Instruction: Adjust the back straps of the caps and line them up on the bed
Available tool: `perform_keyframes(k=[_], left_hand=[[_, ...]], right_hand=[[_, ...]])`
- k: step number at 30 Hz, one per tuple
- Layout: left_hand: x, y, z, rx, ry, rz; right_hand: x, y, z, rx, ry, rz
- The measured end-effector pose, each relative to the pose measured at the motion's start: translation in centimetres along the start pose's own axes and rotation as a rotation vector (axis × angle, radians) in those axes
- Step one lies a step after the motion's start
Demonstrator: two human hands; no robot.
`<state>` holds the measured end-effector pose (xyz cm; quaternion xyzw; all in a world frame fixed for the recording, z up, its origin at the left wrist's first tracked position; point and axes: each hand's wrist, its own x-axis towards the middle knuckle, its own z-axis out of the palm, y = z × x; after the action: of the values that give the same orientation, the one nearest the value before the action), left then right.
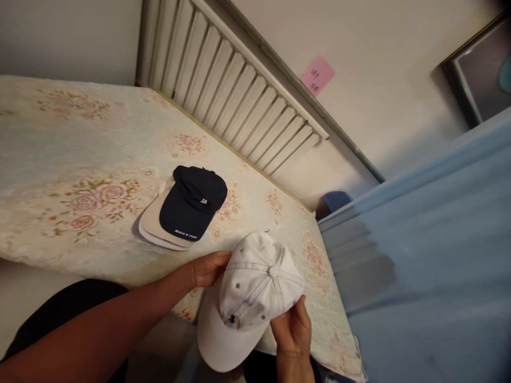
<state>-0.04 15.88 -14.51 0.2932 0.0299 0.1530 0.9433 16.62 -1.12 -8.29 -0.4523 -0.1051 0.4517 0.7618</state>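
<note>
Item: one white fabric baseball cap [263, 282], dark-stitched, with a small dark emblem, raised between your hands over the near edge of the pale, floral-patterned cloth [99, 154]. Its brim points toward your lap, past that edge.

Your left hand [211, 268]: grasping one side of the crown. Your right hand [293, 324]: grasping the opposite side, low near the rim.

Beside your left hand, apart from it: one navy fabric cap [195, 199] with white lettering, lying on a beige cap [154, 223].

Limits: a cream slatted radiator [231, 90] along the far edge; a light-blue hanging curtain [431, 255] along the right. The cloth spreads left of the stack, and a strip of it runs between the stack and the radiator.

Obscured: your fingertips behind the white cap; most of the beige cap. Whether the pale brim edge beneath belongs to another cap, you cannot tell. A dark-framed picture [471, 74] is cut off at right; a blue object [337, 200] beyond the curtain is indistinct.
</note>
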Motion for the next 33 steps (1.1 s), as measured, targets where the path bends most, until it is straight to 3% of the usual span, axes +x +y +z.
perform_keyframes(k=[8,14,17,20,24,27,30,33], left_hand=[[0.1,0.3,0.0,-0.066,-0.002,0.0],[0.0,1.8,0.8,-0.098,0.022,0.192],[0.4,2.2,0.0,-0.119,0.003,0.293],[0.6,2.7,-1.0,-0.095,0.033,0.356],[0.3,3.8,-1.5,0.126,0.091,0.386],[0.2,4.3,-1.1,0.404,0.174,0.358],[0.3,4.1,-0.5,0.668,0.241,0.266],[0.3,3.6,-0.1,0.922,0.222,0.217]], right_hand=[[1.0,-3.9,3.5,-0.209,-0.135,-0.038],[3.1,-7.6,5.5,-0.52,-0.314,-0.046],[5.1,-9.4,6.5,-0.674,-0.385,-0.11],[6.9,-11.0,7.9,-0.869,-0.434,-0.299],[7.9,-11.7,9.2,-1.28,-0.43,-0.594],[8.2,-10.3,8.2,-1.546,-0.409,-0.727],[8.3,-8.0,5.8,-1.717,-0.472,-0.584],[7.6,-6.3,3.6,-1.815,-0.513,-0.431]])
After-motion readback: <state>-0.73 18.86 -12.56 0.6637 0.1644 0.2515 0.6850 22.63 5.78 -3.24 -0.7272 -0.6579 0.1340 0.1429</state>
